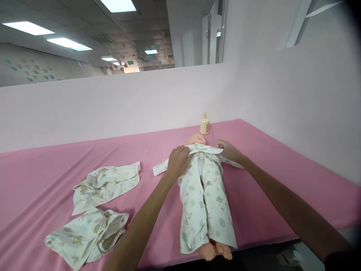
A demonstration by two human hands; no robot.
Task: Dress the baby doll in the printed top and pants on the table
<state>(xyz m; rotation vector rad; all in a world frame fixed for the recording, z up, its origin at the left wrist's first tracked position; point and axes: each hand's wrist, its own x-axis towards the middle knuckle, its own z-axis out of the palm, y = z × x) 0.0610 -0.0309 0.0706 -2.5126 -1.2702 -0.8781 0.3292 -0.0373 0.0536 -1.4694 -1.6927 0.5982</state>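
Note:
A baby doll [197,138] lies on its back, its feet at the front edge of the table. White trousers [217,199] with green animal prints and a split crotch cover its legs up to the chest. Its long-sleeved top [160,168] carries a similar print. My left hand [179,162] has its fingers curled over the waist of the trousers, on the left side. On the opposite side, my right hand [229,151] is closed at the outer corner of the waist, pulling it out sideways. A band of cloth crosses the waist between my hands.
A pump bottle [205,125] stands behind the doll's head. To the left lie a printed baby garment [107,184] and a crumpled one [87,237]. A pink sheet [267,180] covers the table, with white walls [126,109] behind and at right.

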